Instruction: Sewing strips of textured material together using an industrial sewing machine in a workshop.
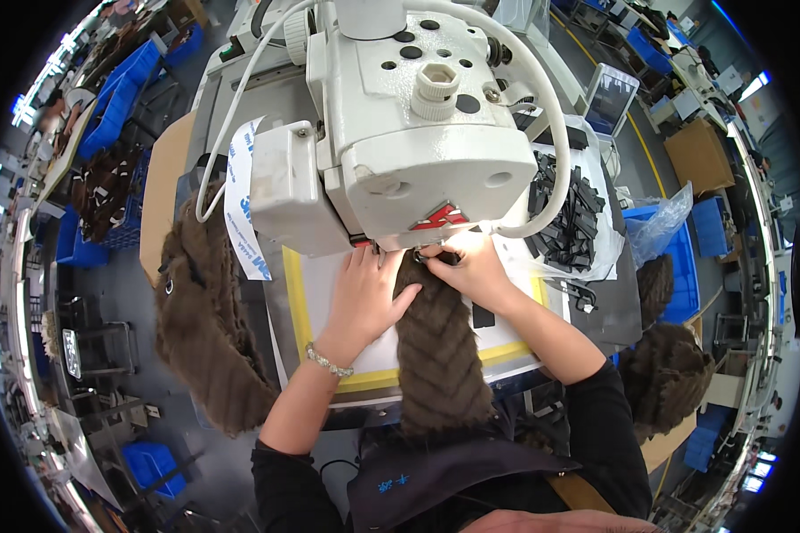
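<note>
A brown fur strip [444, 355] with a chevron pattern runs from under the sewing machine head [440, 182] toward my body. My left hand [364, 289] lies flat, fingers stretched forward, its thumb touching the strip's left edge. At the strip's far end, my right hand [471, 266] is closed in a pinch close under the machine head. A small dark piece shows at its fingertips, too hidden to name. The machine's needle area is mostly covered by the head and my fingers. A flat black piece [483, 317] lies right of the strip.
Black strips [567, 218] lie piled at the right of the machine. More brown fur [204, 311] hangs over the left side, and another fur bundle [667, 377] is at the right. A blue crate [680, 275] with clear plastic stands beyond. Yellow tape [369, 380] borders the white work surface.
</note>
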The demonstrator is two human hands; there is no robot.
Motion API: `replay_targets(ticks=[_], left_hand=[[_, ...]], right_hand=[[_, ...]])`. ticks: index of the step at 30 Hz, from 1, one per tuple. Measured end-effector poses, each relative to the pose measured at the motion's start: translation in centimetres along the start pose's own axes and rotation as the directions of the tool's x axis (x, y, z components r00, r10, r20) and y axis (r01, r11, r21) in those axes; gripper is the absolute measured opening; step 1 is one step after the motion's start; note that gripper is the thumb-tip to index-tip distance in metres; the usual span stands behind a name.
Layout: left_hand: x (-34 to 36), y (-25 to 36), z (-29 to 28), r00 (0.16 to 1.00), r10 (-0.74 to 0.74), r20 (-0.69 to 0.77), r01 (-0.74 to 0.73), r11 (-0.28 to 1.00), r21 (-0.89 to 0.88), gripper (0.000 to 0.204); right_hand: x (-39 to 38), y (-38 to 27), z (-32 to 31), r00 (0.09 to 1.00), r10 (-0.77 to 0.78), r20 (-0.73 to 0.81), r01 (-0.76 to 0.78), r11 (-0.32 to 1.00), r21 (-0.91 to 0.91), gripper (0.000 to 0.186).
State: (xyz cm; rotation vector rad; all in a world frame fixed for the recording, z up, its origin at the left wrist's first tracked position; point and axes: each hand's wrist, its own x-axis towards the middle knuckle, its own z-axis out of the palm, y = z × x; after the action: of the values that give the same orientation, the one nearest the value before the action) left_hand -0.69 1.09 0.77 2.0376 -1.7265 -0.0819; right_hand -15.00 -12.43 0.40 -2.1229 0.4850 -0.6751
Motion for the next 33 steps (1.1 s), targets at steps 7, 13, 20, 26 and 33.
replay_targets(ticks=[7,13,20,26,33], left_hand=[[0.7,-0.4,0.1,0.998,0.053,0.032,-0.054,0.998,0.034,0.057],[0.6,0.1,1.3,0.999,0.049,0.011,-0.050,0.987,0.151,0.049],[0.2,1.2,2.0,1.000,0.013,-0.025,-0.006,0.965,0.262,0.050],[0.3,1.5,2.1,0.999,0.028,-0.033,-0.019,0.968,0.249,0.046],[0.2,0.8,2.0,1.000,0.014,-0.018,-0.010,0.976,0.219,0.044]], right_hand=[[0.2,-0.4,-0.2,0.999,0.030,0.037,-0.030,1.000,0.003,0.012],[0.0,-0.4,-0.2,0.996,0.061,0.060,-0.061,0.998,0.001,0.013],[-1.1,-0.5,-0.3,0.995,0.008,-0.100,-0.006,1.000,0.023,0.016],[-0.6,0.2,0.1,0.986,0.033,-0.162,-0.029,0.999,0.028,0.009],[-0.3,0.5,0.0,0.991,0.064,-0.119,-0.063,0.998,0.016,0.009]])
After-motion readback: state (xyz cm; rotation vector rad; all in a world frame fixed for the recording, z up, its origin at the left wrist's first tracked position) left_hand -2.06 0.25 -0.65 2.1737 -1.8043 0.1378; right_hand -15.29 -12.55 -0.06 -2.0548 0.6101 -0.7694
